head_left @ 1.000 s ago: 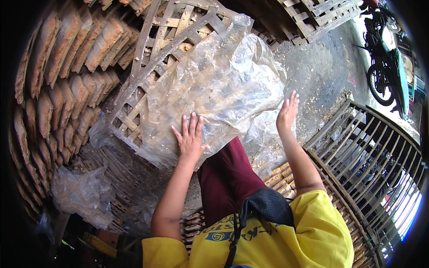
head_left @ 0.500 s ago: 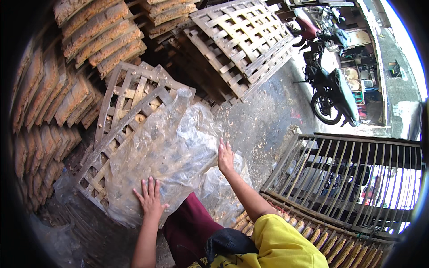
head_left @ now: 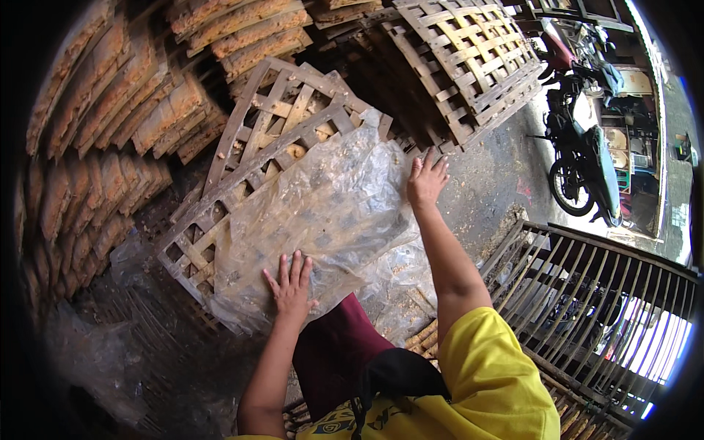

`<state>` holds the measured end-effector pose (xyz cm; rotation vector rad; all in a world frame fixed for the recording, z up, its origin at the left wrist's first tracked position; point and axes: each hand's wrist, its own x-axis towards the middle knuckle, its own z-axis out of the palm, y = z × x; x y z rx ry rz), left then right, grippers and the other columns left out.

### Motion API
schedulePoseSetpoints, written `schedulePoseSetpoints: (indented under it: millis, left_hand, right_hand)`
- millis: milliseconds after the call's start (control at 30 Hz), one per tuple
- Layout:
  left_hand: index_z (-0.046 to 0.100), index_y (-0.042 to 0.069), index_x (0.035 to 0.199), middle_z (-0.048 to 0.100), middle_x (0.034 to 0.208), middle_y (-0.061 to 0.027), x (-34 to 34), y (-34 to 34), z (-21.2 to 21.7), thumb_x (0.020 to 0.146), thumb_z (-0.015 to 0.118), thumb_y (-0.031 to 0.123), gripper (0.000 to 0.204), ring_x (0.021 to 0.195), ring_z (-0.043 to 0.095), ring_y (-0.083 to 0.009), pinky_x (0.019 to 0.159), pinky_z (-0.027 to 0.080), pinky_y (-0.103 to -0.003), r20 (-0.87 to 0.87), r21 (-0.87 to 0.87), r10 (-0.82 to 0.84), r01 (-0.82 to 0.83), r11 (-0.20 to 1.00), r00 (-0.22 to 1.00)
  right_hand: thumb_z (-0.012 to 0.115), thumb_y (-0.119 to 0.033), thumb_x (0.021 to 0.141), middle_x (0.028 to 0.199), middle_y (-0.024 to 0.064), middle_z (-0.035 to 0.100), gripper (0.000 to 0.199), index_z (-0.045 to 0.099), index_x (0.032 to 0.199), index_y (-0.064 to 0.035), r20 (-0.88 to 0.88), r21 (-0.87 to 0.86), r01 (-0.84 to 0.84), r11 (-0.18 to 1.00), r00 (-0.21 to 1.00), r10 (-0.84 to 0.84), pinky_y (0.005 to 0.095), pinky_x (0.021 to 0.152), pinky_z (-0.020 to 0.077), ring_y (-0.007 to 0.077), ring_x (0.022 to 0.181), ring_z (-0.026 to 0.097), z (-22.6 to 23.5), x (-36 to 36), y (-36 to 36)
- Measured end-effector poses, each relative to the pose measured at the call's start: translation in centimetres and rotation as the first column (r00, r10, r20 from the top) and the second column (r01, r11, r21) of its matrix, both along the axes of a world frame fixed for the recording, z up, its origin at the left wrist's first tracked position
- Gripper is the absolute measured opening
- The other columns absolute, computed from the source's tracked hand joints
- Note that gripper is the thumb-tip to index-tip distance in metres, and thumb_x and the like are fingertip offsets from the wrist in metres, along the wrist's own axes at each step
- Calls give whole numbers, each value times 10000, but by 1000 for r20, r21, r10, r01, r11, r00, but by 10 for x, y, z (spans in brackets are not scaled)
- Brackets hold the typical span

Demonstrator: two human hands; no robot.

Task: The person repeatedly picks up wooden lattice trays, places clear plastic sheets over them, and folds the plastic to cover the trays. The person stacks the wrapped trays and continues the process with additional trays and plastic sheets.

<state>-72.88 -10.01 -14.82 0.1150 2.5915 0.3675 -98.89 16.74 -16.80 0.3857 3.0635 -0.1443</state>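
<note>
A crumpled clear plastic sheet lies over a wooden lattice rack in front of me. My left hand rests on the near part of the sheet with its fingers spread. At the far right edge of the sheet is my right hand, fingers stretched out and apart. Neither hand grips anything. Bare lattice shows along the rack's left side and far end. A second lattice rack lies partly beneath the first, turned at an angle. Some of the sheet hangs down on the right.
Stacked trays of orange-brown crumbly slabs rise at the left. A pile of lattice racks stands at the far middle. Beyond the concrete floor is a parked motorcycle. A slatted frame stands at the right, and loose plastic lies lower left.
My right hand has moved farther away along the sheet's right edge. The sheet now lies flatter on the rack. My left hand stays on its near part, and the view has shifted.
</note>
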Motion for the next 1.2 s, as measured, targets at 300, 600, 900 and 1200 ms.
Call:
schedulePoseSetpoints:
  millis: [300,600,900,1200]
  left_hand:
    - [70,223,1440,20,1507,-21,3,-2,0,510,807,421,1203,1382,14,-316,1021,14,-683,0,64,40,-40,997,999]
    - [21,241,1443,-12,1510,-7,3,-3,-3,536,798,419,1208,1385,15,-290,1020,70,-680,-20,78,33,-31,996,999]
    - [49,234,1443,7,1510,-14,2,-4,-2,533,800,415,1193,1385,19,-291,1019,69,-680,-2,92,39,-38,995,999]
    - [58,227,1443,22,1505,-16,5,-1,-4,491,822,394,1232,1385,2,-287,1024,75,-675,-74,134,77,-67,989,994]
  right_hand:
    - [101,-530,931,1500,120,74,599,207,1429,-215,86,-117,-352,929,928,362,470,1112,39,314,1381,52,-1,18,-29]
    - [222,-521,932,1456,180,212,602,225,1424,-174,188,-224,85,971,981,-43,478,1088,146,346,1348,189,12,13,-45]
    - [145,-554,919,1505,59,60,570,142,1431,-304,171,-275,-956,99,53,984,418,1127,16,234,1386,60,46,44,-146]
    - [197,-529,932,1464,201,165,584,178,1434,-231,-87,-1,-109,994,990,108,503,1083,142,374,1358,131,5,-43,-29]
